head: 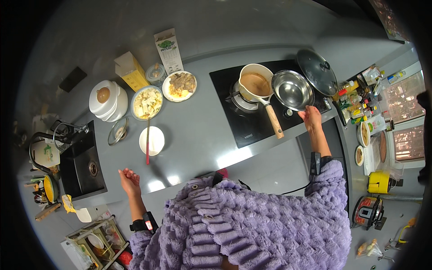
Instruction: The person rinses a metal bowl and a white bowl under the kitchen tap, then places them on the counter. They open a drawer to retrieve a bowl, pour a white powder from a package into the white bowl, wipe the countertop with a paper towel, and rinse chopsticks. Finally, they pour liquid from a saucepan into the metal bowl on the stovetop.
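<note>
My right hand grips the near rim of a stainless steel bowl. The bowl looks empty and sits over the right part of the black gas hob, beside the saucepan; whether it rests on the hob I cannot tell. Brown liquid partly fills the cream saucepan, which stands on the left burner with its wooden handle towards me. Holding nothing, my left hand hovers by the counter's front edge with loosely bent fingers. Nearest to it is a white bowl with red chopsticks laid across.
Behind the white bowl are a plate of cut tofu, a plate of cooked food and a glass lid. A lidded frying pan stands at the hob's back right, near several bottles. At left is a black sink.
</note>
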The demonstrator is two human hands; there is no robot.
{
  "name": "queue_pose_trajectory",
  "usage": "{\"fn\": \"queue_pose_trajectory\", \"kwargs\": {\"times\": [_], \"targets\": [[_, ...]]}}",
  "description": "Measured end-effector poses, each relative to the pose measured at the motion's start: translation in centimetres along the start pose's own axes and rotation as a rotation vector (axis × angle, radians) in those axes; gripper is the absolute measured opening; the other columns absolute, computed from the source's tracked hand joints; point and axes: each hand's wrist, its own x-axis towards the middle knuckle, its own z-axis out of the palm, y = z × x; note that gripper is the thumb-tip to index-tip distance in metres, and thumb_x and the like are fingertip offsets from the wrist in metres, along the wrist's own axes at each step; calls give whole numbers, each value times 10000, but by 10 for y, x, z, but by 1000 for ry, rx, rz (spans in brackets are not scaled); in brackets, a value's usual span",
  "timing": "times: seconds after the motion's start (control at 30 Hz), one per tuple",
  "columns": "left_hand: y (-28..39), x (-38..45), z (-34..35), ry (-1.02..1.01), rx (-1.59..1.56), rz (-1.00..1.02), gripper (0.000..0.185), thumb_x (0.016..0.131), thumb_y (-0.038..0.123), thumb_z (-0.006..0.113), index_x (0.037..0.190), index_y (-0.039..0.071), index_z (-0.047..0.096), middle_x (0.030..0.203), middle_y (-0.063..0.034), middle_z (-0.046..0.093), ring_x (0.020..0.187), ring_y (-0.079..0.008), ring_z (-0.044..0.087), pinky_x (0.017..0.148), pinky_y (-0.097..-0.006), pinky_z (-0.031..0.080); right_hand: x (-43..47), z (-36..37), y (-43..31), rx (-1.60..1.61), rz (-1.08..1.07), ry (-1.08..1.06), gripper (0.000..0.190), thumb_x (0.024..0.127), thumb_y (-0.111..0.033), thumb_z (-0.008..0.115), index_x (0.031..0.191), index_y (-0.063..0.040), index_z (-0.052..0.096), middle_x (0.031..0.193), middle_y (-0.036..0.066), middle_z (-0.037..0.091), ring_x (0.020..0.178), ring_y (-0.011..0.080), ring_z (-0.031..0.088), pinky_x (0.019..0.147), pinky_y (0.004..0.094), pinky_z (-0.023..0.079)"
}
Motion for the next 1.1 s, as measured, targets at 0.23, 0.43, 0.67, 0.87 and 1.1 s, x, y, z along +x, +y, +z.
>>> {"fn": "queue_pose_trajectory", "kwargs": {"times": [0.23,0.43,0.67,0.87,1.1], "targets": [[-1,1,1,80,29,-36,349,906,496,458,840,165,549,685,46,541,588,-92,483,584,-247,410,-1,4,-2,33,18,-5,80,824,-40,554,780,-21,490,659,53,525,561,189,596,598,335,581],[-1,1,2,123,43,-26,337,914,479,443,834,167,540,672,53,522,584,-90,461,581,-249,391,-7,12,-9,32,42,9,71,821,-44,559,787,-21,501,656,45,519,566,181,598,608,322,579],[-5,-5,1,124,-11,75,293,950,393,414,802,161,517,658,50,502,576,-82,442,560,-236,363,1,6,-12,39,44,-29,91,825,-51,560,768,-33,492,652,32,510,564,172,599,590,318,581],[-22,-24,0,110,21,115,264,959,352,417,799,163,507,651,57,492,571,-76,442,559,-233,367,17,-7,-16,13,55,-68,99,830,-42,555,755,-31,492,632,32,503,541,182,603,573,332,583],[-38,-41,12,161,34,120,271,956,341,428,782,146,501,643,44,478,559,-80,418,528,-233,349,22,-13,-25,-33,73,-48,65,833,-40,548,791,-8,509,664,53,524,621,189,629,626,317,588]]}}
